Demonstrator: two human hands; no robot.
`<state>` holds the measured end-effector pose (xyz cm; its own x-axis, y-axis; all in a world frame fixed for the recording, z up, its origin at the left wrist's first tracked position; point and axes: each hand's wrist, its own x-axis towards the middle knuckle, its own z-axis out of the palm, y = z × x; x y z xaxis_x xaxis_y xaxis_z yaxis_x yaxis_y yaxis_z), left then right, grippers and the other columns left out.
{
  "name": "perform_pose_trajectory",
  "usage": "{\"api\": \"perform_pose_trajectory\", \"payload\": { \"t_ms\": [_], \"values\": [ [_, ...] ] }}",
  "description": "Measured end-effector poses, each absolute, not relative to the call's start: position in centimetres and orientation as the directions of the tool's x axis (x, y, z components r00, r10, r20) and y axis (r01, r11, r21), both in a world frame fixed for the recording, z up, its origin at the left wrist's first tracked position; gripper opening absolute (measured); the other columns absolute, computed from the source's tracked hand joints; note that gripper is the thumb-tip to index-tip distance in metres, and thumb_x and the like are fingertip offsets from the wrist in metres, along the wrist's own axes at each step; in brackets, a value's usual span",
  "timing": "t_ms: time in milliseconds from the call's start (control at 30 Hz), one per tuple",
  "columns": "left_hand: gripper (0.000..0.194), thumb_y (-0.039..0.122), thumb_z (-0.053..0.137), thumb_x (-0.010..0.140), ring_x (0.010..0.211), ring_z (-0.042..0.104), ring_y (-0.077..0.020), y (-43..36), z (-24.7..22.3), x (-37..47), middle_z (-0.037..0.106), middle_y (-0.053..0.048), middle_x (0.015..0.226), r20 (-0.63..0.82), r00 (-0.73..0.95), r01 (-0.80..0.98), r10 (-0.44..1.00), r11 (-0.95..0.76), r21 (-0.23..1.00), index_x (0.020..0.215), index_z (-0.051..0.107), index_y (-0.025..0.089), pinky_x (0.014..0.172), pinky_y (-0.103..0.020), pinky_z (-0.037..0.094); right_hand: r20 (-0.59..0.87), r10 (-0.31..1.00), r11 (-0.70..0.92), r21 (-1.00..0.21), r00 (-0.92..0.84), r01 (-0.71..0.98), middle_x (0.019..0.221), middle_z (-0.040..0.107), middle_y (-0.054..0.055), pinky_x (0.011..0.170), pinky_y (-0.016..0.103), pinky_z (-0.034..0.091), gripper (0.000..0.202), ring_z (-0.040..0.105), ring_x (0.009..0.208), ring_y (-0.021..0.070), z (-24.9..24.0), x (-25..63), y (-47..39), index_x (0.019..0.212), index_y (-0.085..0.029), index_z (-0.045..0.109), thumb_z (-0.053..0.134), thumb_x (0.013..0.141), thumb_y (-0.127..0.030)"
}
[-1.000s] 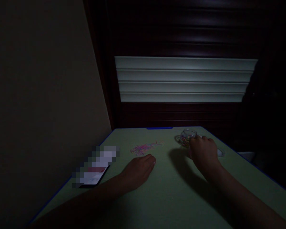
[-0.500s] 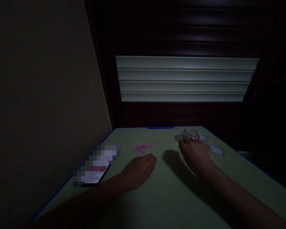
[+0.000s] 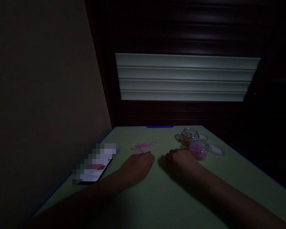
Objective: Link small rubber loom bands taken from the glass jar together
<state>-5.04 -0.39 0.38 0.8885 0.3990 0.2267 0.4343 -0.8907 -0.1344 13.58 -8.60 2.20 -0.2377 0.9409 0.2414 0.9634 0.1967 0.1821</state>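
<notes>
My left hand (image 3: pixel 138 168) rests low over the green table, just in front of a loose pile of tiny pink and multicoloured pieces (image 3: pixel 143 146). Its fingers are curled together, and whatever they hold, if anything, is hidden. To its right, my right hand (image 3: pixel 182 162) is also closed, with the fingertips turned down and out of sight. Close beside that hand stands a clear jar of pink pieces (image 3: pixel 199 150). Behind it is a second clear jar with multicoloured pieces (image 3: pixel 187 136). The pieces are too small and dim to name.
Two round clear lids (image 3: pixel 216 149) lie right of the jars. A phone or tablet (image 3: pixel 95 171), partly blurred out, lies at the table's left edge. The table (image 3: pixel 157 197) has a blue rim, with a wall (image 3: pixel 50 95) on the left and a dark slatted panel behind.
My right hand has moved left and nearer from over the jars, uncovering the jar of pink pieces. My left hand has stayed almost in place.
</notes>
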Motion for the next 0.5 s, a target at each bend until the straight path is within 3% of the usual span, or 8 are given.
{"api": "perform_pose_trajectory", "payload": {
  "t_ms": [300,500],
  "values": [
    [0.021,0.017,0.03,0.087,0.08,0.055,-0.0181,1.0,0.8,-5.7,0.055,-0.007,0.094,0.217,0.851,0.525,0.479,-0.793,-0.309,0.092,0.05,0.016,0.065,-0.029,0.044,0.213,0.954,0.185,0.132,-0.21,0.974,0.079,0.064,0.008,0.057,0.025,0.033,0.038,0.058,0.065,0.0145,2.5,13.3,-8.8,0.08,-0.017,0.063,0.028,0.087,-0.03],
    [0.02,0.011,0.036,0.081,0.075,0.056,-0.02,2.3,1.7,-6.7,0.054,-0.009,0.092,0.235,0.754,0.652,0.614,-0.656,-0.38,0.094,0.052,0.015,0.059,-0.031,0.045,0.196,0.966,0.151,0.106,-0.17,0.983,0.08,0.065,0.009,0.057,0.025,0.033,0.039,0.057,0.065,0.0144,2.7,13.4,-8.9,0.082,-0.017,0.064,0.027,0.087,-0.031]
  ]
}}
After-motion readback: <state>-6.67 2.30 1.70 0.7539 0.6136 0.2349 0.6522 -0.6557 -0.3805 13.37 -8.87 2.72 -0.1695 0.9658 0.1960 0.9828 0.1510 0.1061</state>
